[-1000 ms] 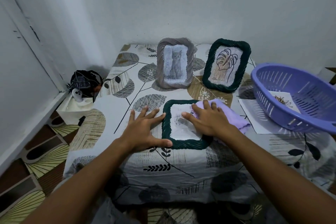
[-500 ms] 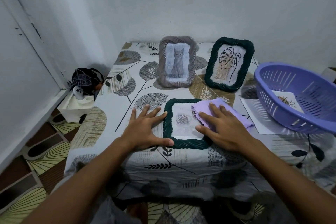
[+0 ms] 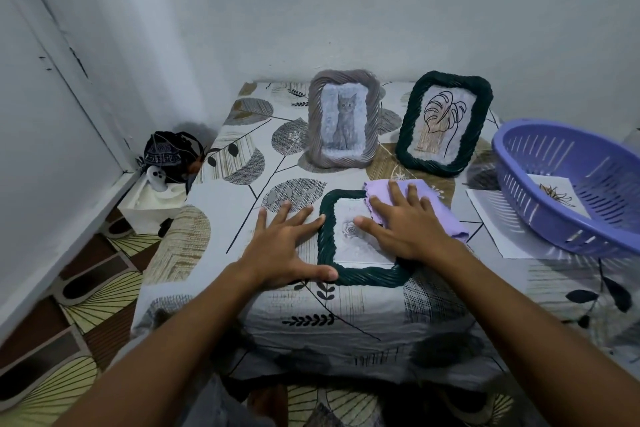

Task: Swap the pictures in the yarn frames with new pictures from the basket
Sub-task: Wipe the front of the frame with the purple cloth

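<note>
A dark green yarn frame (image 3: pixel 327 246) lies flat near the table's front edge with a pale rose picture (image 3: pixel 353 236) in it. My left hand (image 3: pixel 284 246) rests flat beside its left edge, thumb on the lower left corner. My right hand (image 3: pixel 408 222) presses a lilac cloth (image 3: pixel 440 215) flat onto the frame's right part, fingers straight. Behind stand a grey yarn frame (image 3: pixel 343 121) with a cat picture and a dark green yarn frame (image 3: pixel 445 123) with a leaf drawing. A purple basket (image 3: pixel 540 163) at the right holds a picture (image 3: pixel 557 198).
A white sheet of paper (image 3: pixel 491 218) lies under the basket's left side. The table wears a leaf-patterned cloth (image 3: pixel 242 156). To its left on the floor sits a white box (image 3: pixel 156 208) with a dark bag (image 3: pixel 169 156) on it. White walls close in behind and left.
My right hand slid the lilac cloth right off the picture, then back up and left across the frame. My left hand has stayed in place.
</note>
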